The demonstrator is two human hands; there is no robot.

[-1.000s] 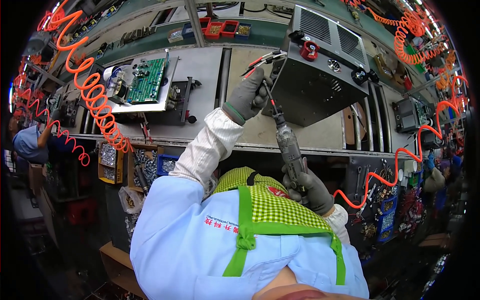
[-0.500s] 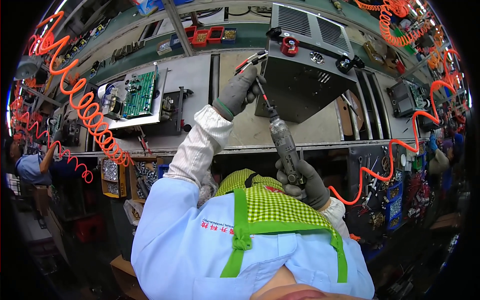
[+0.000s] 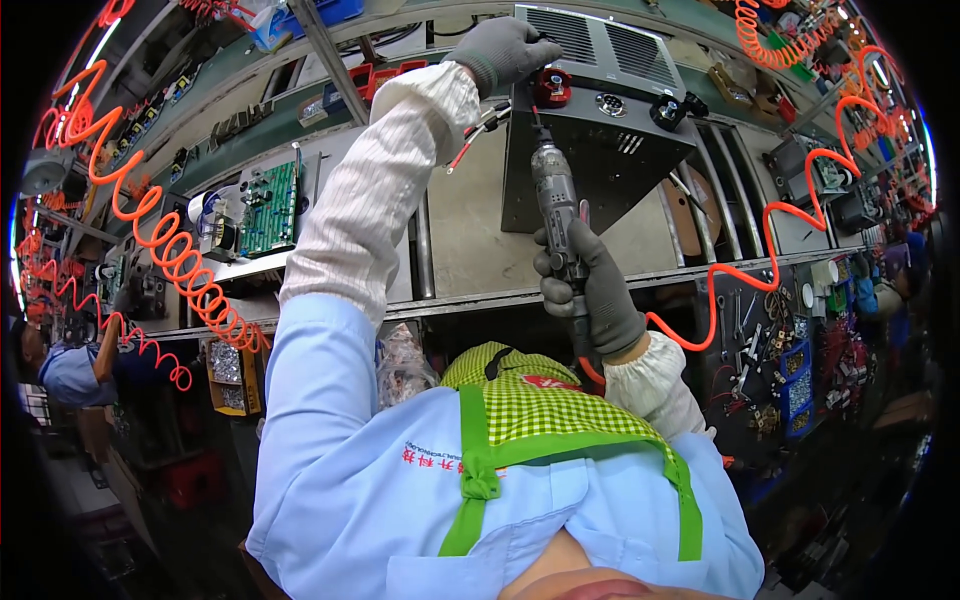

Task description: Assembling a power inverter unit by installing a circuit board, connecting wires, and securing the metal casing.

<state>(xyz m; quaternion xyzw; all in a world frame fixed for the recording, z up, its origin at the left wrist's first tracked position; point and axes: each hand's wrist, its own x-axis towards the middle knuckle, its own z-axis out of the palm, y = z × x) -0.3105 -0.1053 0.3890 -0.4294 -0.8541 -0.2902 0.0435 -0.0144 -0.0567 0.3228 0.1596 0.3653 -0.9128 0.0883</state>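
My right hand [image 3: 600, 295], in a grey glove, is wrapped round a grey air screwdriver [image 3: 558, 195]. Its bit points away from me, at the upper left part of the front of a dark metal box [image 3: 590, 160], beside a red terminal knob [image 3: 553, 88]. Whether the tip touches is too small to tell. My left hand [image 3: 505, 52], also gloved, reaches to the box's upper left corner with its fingers bent together. What those fingers grip is hidden under them. Loose cables with red and black ends [image 3: 482, 130] hang below my left wrist.
A green circuit board [image 3: 270, 207] on a metal plate lies left of my arm. Orange coiled air hoses [image 3: 170, 235] hang on both sides. A bench edge [image 3: 480, 300] runs before me. Metal rollers [image 3: 722, 200] lie right of the box. Another person [image 3: 75, 370] works at far left.
My left hand has moved up and away, letting go of the cables, to the box's corner. My right hand has raised the screwdriver forward to the box's front. The box appears slightly shifted in view.
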